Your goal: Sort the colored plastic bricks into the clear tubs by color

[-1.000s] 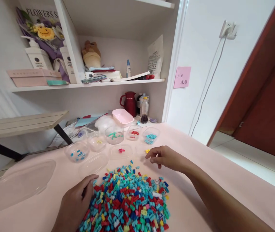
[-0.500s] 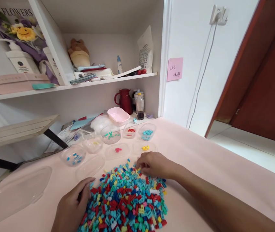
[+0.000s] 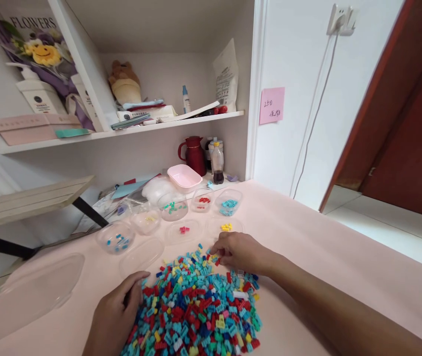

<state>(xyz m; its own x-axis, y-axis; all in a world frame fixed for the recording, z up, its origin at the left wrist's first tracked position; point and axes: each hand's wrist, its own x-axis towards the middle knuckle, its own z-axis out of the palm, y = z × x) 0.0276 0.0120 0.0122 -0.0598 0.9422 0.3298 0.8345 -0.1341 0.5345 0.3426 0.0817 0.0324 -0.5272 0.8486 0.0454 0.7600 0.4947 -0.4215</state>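
A wide heap of small toy building bricks (image 3: 196, 306), mostly light blue and red with some yellow, green and dark blue, lies before me. My right hand (image 3: 238, 252) is over the far right edge of the heap, its fingers bent down and drawn together among the bricks. What the fingertips hold, if anything, is too small to make out. At the heap's left edge rests my left hand (image 3: 116, 309), loosely curved, with a gap between thumb and fingers and no brick visible in it. Beyond my right hand, a clear lid (image 3: 212, 230) carries a few yellow bricks (image 3: 226, 227).
Clear tubs hold sorted bricks: blue (image 3: 116, 237), pale yellow (image 3: 146, 220), green (image 3: 173, 207), red (image 3: 203, 200), light blue (image 3: 228, 202). Pink bricks (image 3: 184, 230) lie on another lid. Behind stand a pink basin (image 3: 184, 177), a red jug (image 3: 194, 155) and a bottle (image 3: 217, 163).
The whole view has shifted slightly to the right. My right hand's fingers have moved a little at the heap's edge, where red bricks now show beneath them. My left hand stays in place.
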